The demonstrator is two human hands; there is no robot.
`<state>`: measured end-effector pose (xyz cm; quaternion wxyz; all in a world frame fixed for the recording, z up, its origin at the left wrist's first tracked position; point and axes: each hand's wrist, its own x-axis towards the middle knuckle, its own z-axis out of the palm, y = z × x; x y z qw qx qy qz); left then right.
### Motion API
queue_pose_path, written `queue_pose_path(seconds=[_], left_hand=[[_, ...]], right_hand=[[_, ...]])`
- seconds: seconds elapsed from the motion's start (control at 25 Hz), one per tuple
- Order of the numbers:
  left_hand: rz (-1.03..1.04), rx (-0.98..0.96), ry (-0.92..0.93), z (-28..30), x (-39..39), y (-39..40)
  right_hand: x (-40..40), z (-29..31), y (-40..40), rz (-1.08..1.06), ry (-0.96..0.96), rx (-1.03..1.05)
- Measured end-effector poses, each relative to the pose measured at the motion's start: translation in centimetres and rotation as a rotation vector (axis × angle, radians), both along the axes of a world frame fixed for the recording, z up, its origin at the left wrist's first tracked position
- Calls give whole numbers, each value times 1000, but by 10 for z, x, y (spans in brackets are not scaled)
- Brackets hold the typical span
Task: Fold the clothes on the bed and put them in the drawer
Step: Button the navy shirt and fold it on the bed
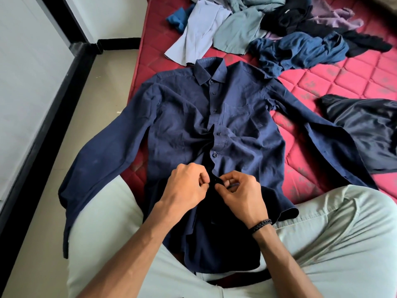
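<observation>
Navy shirt (182, 117) lies face-up, one sleeve hanging past the mattress (335, 82) edge. Left hand (187, 186) and right hand (240, 194) both pinch its lower placket, fingers curled.

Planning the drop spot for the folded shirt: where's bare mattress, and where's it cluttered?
Bare red mattress lies right of the navy shirt, between the blue crumpled garment above and the black satin cloth below. A smaller patch sits near the person's right knee. The far end is crowded with the clothes pile. Both hands pinch the shirt placket.
</observation>
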<state>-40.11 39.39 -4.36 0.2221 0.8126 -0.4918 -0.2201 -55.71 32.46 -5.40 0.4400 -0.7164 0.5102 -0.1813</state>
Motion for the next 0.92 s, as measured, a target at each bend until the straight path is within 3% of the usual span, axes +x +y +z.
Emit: queue_pose_path(seconds=[0.24,0.4,0.72,0.92], left_hand=[[289,-15,434,8,-13,4],[406,-21,782,14,-13,4],[440,-89,772,12,-19,1],[447,-125,772,10,-19,-1]], right_hand=[[0,-4,6,-31,-53,-106],[-3,-10,6,-41,-177,114],[-6,-4,2,-191,-631,729],[-6,-2,2,-197,-743,838]])
